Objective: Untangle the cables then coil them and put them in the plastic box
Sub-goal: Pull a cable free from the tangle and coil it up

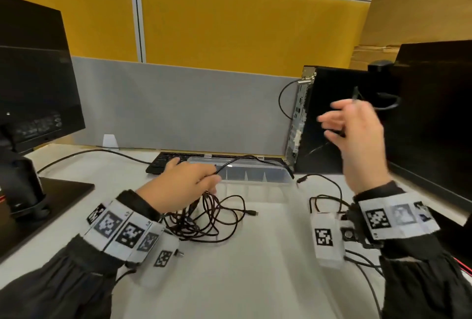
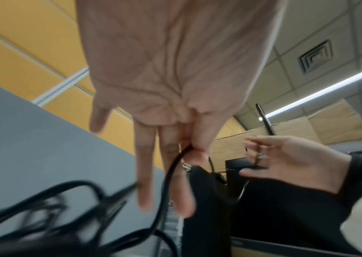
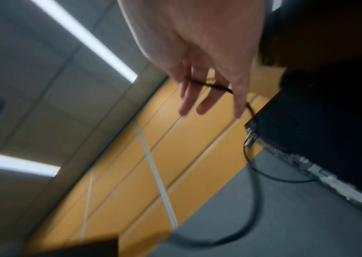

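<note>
A tangle of thin black cables [image 1: 204,219] lies on the white desk below my left hand [image 1: 212,178]. That hand pinches one black cable [image 2: 171,173] between thumb and forefinger, its other fingers [image 2: 145,173] straight. The cable runs from the pinch across the clear plastic box [image 1: 258,174], which lies just beyond the hand. My right hand [image 1: 339,119] is raised at the right, in front of the black computer case. It holds a cable end [image 1: 355,94], and the cable [image 3: 208,85] crosses its fingers. My left hand [image 2: 189,151] and right hand [image 3: 210,97] are blurred.
A black keyboard [image 1: 168,161] sits behind the box. A monitor [image 1: 33,76] on its base [image 1: 58,196] stands left. A black computer case [image 1: 332,119] and a second monitor [image 1: 434,114] stand right. A grey partition [image 1: 178,106] closes the back. More cable [image 1: 324,191] lies under my right wrist.
</note>
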Motion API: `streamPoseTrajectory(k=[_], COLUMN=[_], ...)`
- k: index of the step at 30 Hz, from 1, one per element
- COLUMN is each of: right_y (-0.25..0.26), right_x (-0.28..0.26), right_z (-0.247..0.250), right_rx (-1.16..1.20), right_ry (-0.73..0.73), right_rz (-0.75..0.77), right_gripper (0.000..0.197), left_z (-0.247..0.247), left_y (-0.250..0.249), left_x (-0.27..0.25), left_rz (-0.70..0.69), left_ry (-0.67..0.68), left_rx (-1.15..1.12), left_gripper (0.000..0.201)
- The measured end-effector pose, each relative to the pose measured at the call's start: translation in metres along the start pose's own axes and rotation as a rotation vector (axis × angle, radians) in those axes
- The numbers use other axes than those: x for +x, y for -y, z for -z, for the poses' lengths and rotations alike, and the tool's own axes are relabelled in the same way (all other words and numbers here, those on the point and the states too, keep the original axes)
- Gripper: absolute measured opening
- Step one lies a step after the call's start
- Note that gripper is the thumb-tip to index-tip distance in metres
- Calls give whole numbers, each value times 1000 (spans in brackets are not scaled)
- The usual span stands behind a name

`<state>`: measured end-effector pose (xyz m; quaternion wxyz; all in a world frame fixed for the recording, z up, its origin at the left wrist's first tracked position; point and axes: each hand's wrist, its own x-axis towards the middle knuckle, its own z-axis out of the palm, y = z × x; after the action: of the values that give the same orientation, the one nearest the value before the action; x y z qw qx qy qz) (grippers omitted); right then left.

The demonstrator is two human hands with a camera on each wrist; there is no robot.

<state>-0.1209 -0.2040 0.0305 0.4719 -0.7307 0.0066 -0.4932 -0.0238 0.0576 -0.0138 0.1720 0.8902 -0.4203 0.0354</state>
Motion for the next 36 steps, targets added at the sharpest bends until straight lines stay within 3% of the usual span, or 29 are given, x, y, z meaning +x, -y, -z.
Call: streamPoseTrajectory(k=[3, 6, 10, 13, 16, 20, 23, 25, 26, 28, 30, 32, 33, 34, 36], right_y=[14, 17, 28, 49, 56, 56, 52, 45, 39, 28, 11, -3, -7, -11, -7], right_x=[-21, -41, -33, -20, 3, 17, 21, 21, 20, 15, 6, -7, -15, -21, -30], right_z=[-42, -75, -76, -63, -49, -37, -30, -24, -20, -12, -1, 8, 11, 14, 12], right_rx=[-75, -270, -286, -125, 109, 271, 380, 330, 253, 76, -224, -553, -693, -821, -1031], right_ry=[403, 796, 873, 738, 475, 122, -107, -166, -127, 121, 507, 860, 1029, 1193, 1402], right_rz=[-4, 84, 92, 70, 4, 39, -10, 1, 33, 92, 102, 79, 52, 16, -57], right_gripper=[28, 30, 47, 42, 46, 45, 45, 44, 44, 43, 34, 8, 19, 44, 78], left_z=[6, 13, 17, 10, 2, 1, 3, 5, 6, 5, 2, -2, -3, -5, -6], left_y=[-18, -26, -16, -1, 25, 44, 42, 43, 44, 49, 55, 58, 58, 57, 54], left_x=[8, 13, 16, 14, 10, 12, 14, 15, 15, 13, 10, 7, 5, 4, 2], left_rz=[-98, -159, -130, -109, -84, -79, -107, -105, -89, -35, 21, 57, 66, 71, 80], left_ry=[-74, -172, -192, -85, -8, -17, -98, -171, -191, -241, -285, -288, -279, -269, -246], left_rx=[-139, -197, -458, -662, -550, -466, -370, -349, -340, -337, -365, -379, -375, -369, -353], left_gripper=[31, 25, 29, 29, 36, 32, 26, 25, 25, 22, 19, 17, 15, 14, 14])
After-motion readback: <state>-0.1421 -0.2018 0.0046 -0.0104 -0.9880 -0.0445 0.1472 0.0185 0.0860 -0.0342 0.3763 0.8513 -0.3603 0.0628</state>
